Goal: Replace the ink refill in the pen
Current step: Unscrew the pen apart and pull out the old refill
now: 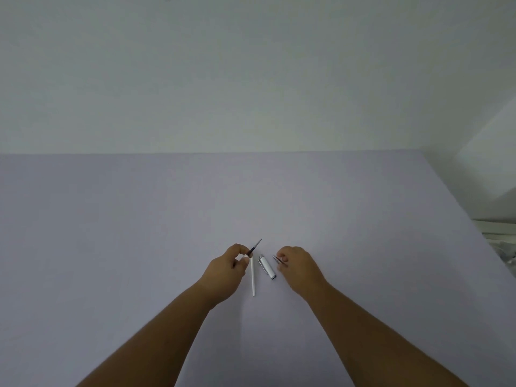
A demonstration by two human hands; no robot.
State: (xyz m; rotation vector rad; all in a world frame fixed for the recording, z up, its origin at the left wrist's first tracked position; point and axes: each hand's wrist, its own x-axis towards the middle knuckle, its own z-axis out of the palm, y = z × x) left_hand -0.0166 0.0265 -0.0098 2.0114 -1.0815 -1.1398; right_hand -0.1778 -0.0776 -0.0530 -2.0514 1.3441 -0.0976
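On the pale table (pixel 139 233) lies the white upper half of a pen (pixel 267 267), with a silver clip and button end. A thin white refill (pixel 253 277) lies just left of it, pointing toward me. My left hand (pixel 229 270) pinches a dark refill (pixel 255 246) whose metal tip points up and away to the right. My right hand (pixel 296 265) pinches a small dark pen piece with a silver end (pixel 277 259), close to the right of the white pen half.
The table's far edge meets a plain white wall (pixel 251 79). Its right edge runs diagonally down the right side, with some pale clutter (pixel 499 238) beyond it.
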